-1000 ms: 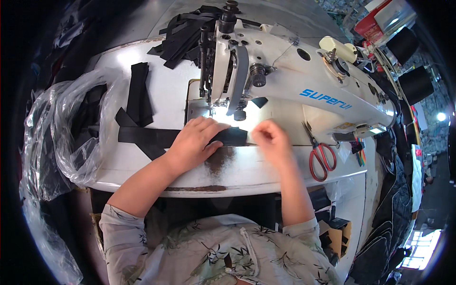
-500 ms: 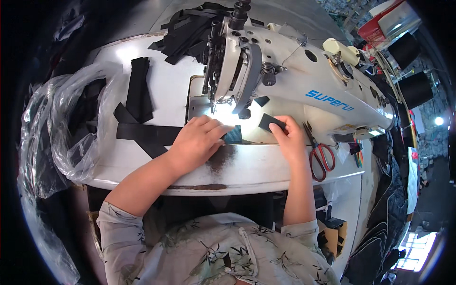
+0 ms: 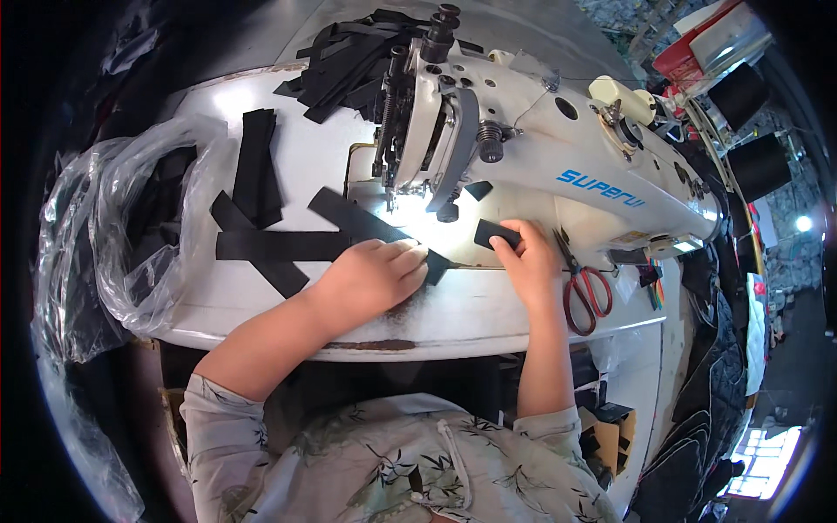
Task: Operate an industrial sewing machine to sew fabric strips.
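White table (image 3: 488, 301), sewing machine (image 3: 532, 144) ahead, scissors (image 3: 570, 295) beside right hand (image 3: 534, 260)

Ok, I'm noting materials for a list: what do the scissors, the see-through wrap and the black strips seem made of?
Scissors: dark metal blades; smooth red handles, perhaps plastic-coated.
See-through wrap: likely thin plastic, glossy, with crinkled highlights.
Black strips: probably fabric, mostly matte; weave too small to tell.

The long flat black strips (image 3: 281, 246) look like matt cloth; the small black rectangular patch (image 3: 495, 233) is also matt. The white counter (image 3: 471, 314) is smooth and glossy, with one rough brown spot (image 3: 377, 344). The clear crumpled bag (image 3: 110, 228) is of shiny plastic, the white sewing machine (image 3: 532, 144) of painted metal.
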Demonstrator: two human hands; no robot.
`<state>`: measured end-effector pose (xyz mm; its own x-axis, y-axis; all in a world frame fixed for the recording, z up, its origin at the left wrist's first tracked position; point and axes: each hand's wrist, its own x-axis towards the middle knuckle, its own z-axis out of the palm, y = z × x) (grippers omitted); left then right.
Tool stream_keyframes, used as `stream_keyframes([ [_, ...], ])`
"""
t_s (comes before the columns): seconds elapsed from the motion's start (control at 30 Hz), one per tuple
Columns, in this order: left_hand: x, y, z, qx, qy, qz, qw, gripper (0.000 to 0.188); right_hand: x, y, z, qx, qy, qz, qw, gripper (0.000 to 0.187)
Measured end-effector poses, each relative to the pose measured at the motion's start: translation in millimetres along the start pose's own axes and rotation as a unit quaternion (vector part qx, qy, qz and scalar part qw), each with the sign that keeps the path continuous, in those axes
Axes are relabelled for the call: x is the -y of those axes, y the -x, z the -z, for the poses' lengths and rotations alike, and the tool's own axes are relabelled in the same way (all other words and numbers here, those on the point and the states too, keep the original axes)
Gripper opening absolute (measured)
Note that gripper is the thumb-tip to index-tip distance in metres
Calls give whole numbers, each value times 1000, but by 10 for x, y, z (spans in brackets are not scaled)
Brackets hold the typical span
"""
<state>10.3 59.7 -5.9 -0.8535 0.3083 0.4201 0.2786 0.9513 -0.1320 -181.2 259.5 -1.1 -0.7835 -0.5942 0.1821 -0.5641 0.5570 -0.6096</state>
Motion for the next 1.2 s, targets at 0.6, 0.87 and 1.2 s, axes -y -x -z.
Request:
stream_keyframes([
  [0.6,295,43,145,26,200,297,933,40,554,90,-349,193,-145,164,956,28],
  [0.87,418,129,86,32,211,274,938,29,654,85,-343,209,-80,203,953,26],
  [1.2,342,66,122,54,196,284,937,24,635,81,-300,212,-47,234,948,28],
])
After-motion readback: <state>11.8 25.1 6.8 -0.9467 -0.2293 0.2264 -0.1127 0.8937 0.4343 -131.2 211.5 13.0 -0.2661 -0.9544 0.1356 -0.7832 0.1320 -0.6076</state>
